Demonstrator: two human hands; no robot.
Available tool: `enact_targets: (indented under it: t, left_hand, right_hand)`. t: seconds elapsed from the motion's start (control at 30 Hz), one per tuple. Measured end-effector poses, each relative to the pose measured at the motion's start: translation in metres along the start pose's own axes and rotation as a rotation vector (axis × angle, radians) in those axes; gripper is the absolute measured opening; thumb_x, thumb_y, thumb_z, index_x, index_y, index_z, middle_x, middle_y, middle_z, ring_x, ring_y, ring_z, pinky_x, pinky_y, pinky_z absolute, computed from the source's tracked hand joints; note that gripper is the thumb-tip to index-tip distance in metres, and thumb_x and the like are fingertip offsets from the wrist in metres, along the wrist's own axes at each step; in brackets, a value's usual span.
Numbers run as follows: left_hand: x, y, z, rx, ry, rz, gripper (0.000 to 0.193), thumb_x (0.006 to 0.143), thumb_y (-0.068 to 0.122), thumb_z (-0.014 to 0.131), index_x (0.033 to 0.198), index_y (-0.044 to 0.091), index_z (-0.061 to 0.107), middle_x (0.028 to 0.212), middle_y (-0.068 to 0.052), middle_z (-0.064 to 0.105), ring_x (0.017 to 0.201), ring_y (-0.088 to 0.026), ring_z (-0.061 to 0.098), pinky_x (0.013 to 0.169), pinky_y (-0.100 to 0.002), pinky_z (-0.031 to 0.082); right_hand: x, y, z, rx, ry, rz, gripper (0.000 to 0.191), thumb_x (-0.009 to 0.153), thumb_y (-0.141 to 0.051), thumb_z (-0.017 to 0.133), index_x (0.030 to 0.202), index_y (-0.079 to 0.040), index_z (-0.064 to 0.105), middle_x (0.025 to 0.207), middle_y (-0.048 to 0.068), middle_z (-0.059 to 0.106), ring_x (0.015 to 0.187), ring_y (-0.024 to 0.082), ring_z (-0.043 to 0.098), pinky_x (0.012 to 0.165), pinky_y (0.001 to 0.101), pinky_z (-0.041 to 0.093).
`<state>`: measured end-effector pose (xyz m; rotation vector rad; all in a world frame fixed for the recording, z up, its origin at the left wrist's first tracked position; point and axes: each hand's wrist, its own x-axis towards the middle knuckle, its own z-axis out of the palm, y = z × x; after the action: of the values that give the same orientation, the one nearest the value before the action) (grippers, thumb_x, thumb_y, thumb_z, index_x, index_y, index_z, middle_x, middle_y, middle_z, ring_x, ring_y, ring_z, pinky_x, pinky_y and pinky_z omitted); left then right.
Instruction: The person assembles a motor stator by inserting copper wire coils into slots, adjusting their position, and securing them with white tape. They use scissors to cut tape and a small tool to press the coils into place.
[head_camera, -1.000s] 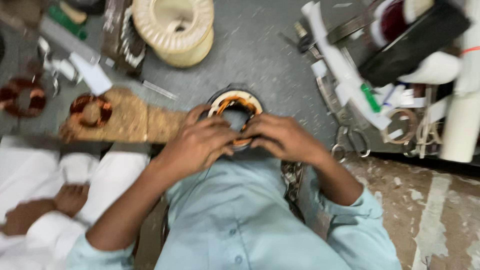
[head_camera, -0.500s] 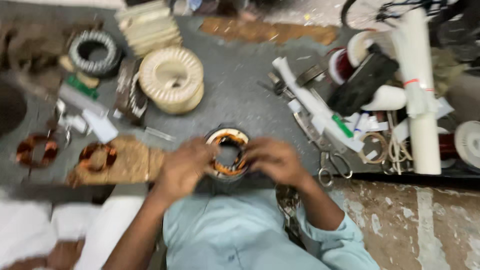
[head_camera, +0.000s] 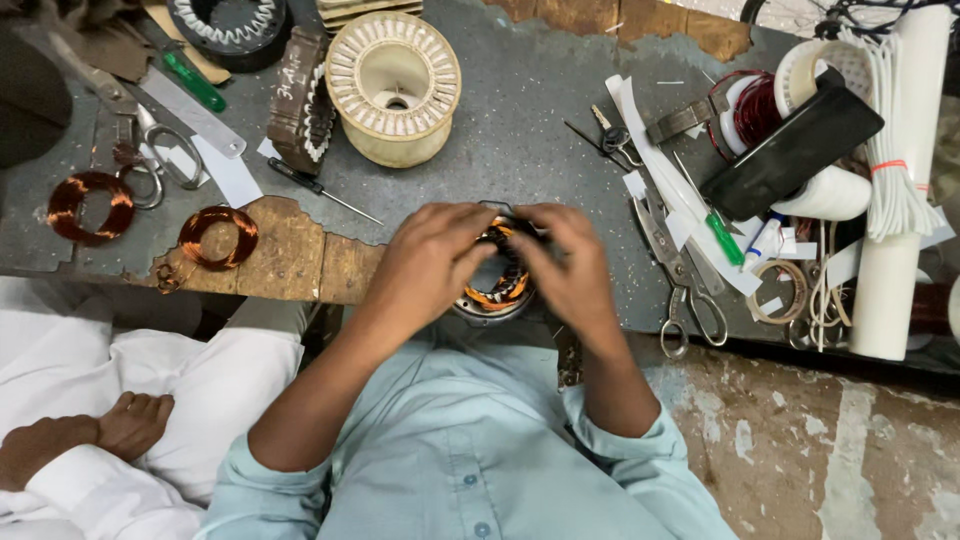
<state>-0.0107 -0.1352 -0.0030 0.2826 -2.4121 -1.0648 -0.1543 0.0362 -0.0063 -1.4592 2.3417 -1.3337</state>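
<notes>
A stator (head_camera: 497, 285) is gripped by both hands at the near edge of the bench (head_camera: 520, 130).

The stator, a round metal ring wound with copper wire, is held between the left hand (head_camera: 432, 262) and the right hand (head_camera: 570, 270); both are closed on its rim, with the fingers curled over the top and the windings seen in the gap between them. A pale ribbed spool (head_camera: 393, 85) is set well beyond the hands, and a screwdriver (head_camera: 320, 189) is laid between it and the left hand. Two loose copper coils (head_camera: 218, 237) are placed far out on the left. Scissors (head_camera: 680, 275) are laid just right of the right hand, near white paper strips (head_camera: 680, 205). Another person's hand (head_camera: 135, 422) is rested on white cloth at lower left.
</notes>
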Motion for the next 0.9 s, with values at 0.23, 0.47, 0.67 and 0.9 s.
enact_targets:
  t: [0.23, 0.47, 0.67, 0.9]
  left_hand:
    - [0.011, -0.003, 0.007, 0.039, -0.050, 0.099, 0.033, 0.092, 0.002, 0.062, 0.124, 0.002, 0.071, 0.121, -0.014, 0.074, 0.110, -0.032, 0.067, 0.102, -0.042, 0.052]
    - [-0.008, 0.005, -0.014, -0.088, 0.087, -0.302, 0.026, 0.101, 0.017, 0.065, 0.123, 0.005, 0.072, 0.118, -0.014, 0.074, 0.109, -0.029, 0.071, 0.094, -0.039, 0.055]
    - [-0.019, 0.021, 0.012, 0.190, 0.147, -0.139, 0.024, 0.093, 0.016, 0.071, 0.114, 0.004, 0.070, 0.109, -0.015, 0.072, 0.101, -0.035, 0.069, 0.090, -0.045, 0.054]
    - [-0.020, 0.016, 0.006, 0.073, 0.131, -0.194, 0.021, 0.098, 0.014, 0.068, 0.116, 0.005, 0.075, 0.111, -0.016, 0.074, 0.100, -0.034, 0.072, 0.088, -0.042, 0.057]
  right_hand:
    - [0.012, -0.020, 0.005, -0.096, -0.047, 0.028, 0.022, 0.091, -0.005, 0.076, 0.112, -0.001, 0.072, 0.112, 0.014, 0.074, 0.104, 0.032, 0.067, 0.093, 0.0400, 0.053]
    - [0.022, -0.023, -0.002, -0.094, -0.124, -0.122, 0.031, 0.090, -0.008, 0.075, 0.121, -0.004, 0.073, 0.119, 0.013, 0.070, 0.110, 0.033, 0.065, 0.096, 0.0416, 0.052]
    - [0.036, -0.021, 0.008, -0.128, -0.191, -0.238, 0.025, 0.088, -0.009, 0.077, 0.113, -0.008, 0.075, 0.115, 0.008, 0.072, 0.104, 0.028, 0.067, 0.093, 0.0405, 0.051]
    - [0.034, -0.012, 0.010, -0.116, -0.164, -0.240, 0.020, 0.088, -0.009, 0.077, 0.108, -0.009, 0.077, 0.108, 0.007, 0.074, 0.099, 0.026, 0.067, 0.090, 0.0391, 0.052]
